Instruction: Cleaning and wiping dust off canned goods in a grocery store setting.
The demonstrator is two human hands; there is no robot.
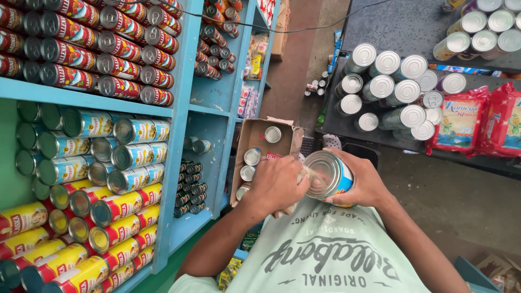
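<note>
Tin can (328, 174) gripped sideways at chest height by right hand (364, 183), fingers wrapped round its body; left hand (277, 184) closed on cloth (302, 174) against the lid, steadied for wiping; open cardboard box (259, 142) of cans just below.

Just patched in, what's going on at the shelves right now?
A person stands beside blue shelves stacked with cans. The right hand holds a tin can on its side, its metal end facing the camera. The left hand presses a pale cloth against that end. Below the hands, an open cardboard box holds a few more cans.
</note>
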